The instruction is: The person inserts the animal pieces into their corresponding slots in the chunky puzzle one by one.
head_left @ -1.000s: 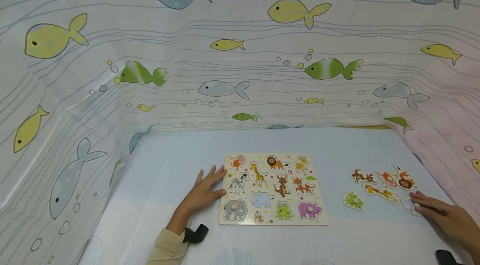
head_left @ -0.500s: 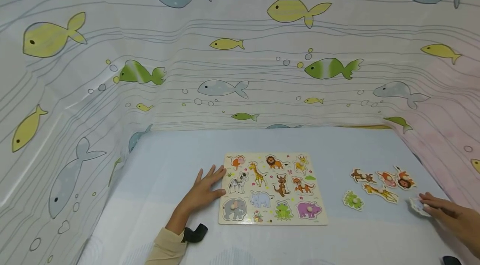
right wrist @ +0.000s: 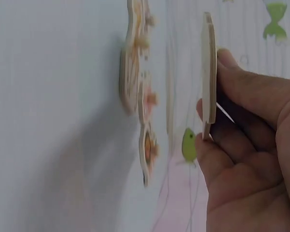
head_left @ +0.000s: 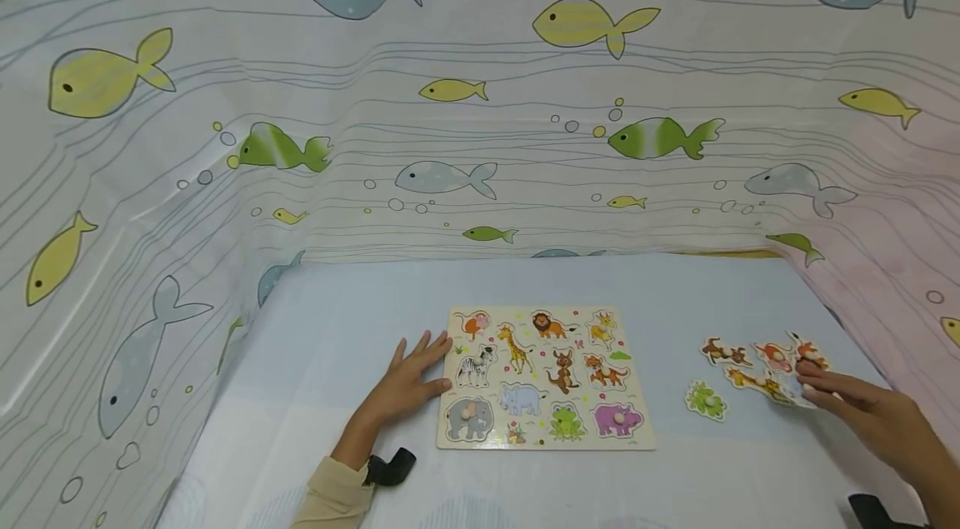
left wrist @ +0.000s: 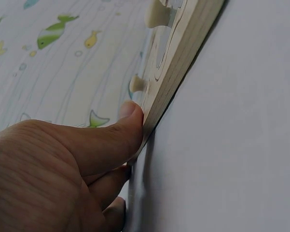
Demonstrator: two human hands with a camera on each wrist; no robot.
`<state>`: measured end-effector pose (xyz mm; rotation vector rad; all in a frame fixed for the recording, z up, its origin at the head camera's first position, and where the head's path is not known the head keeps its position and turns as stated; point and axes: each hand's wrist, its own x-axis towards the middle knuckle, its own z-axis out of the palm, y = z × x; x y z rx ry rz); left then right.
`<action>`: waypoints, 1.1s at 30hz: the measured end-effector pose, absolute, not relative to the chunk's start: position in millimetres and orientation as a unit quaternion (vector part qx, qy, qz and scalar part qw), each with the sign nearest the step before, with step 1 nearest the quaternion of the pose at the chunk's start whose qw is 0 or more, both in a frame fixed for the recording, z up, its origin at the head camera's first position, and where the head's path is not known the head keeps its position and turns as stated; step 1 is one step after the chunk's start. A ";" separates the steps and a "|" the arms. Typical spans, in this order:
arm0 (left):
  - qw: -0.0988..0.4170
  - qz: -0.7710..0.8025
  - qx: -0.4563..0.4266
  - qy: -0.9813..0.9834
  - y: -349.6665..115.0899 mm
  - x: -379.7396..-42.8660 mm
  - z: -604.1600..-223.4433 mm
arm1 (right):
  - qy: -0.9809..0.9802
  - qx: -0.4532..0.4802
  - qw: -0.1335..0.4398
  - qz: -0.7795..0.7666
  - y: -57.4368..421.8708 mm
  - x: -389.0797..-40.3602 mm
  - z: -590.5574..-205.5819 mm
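Note:
In the head view my left hand (head_left: 408, 383) lies at the left edge of a wooden animal puzzle board (head_left: 547, 441), its fingers spread. The left wrist view shows the thumb (left wrist: 128, 121) against the board's side. My right hand (head_left: 873, 408) pinches a pale blue puzzle piece (head_left: 792, 387) above the loose pieces at the right. That piece appears edge-on in the right wrist view, raised off the table between thumb and fingers. Beneath and beside it lie giraffe (head_left: 750, 381), monkey (head_left: 774, 356), lion (head_left: 810, 346) and kangaroo (head_left: 723, 351) pieces.
A green frog piece (head_left: 707, 401) lies apart, nearer the board. On the board, the elephant (head_left: 457, 421) and the purple hippo (head_left: 630, 421) carry knobs. A fish-patterned cloth (head_left: 480, 129) hangs behind and around the pale table (head_left: 360, 304).
My right hand lifts the pale blue piece off the table, first drawing it right, then carrying it left over the giraffe and lion pieces. The left hand stays at the board.

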<state>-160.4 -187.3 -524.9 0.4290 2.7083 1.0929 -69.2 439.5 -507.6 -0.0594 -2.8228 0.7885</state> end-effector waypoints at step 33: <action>0.100 0.371 0.160 0.910 -188.8 -159.7 -523.3 | -0.903 0.189 0.117 0.368 264.1 -142.3 -492.6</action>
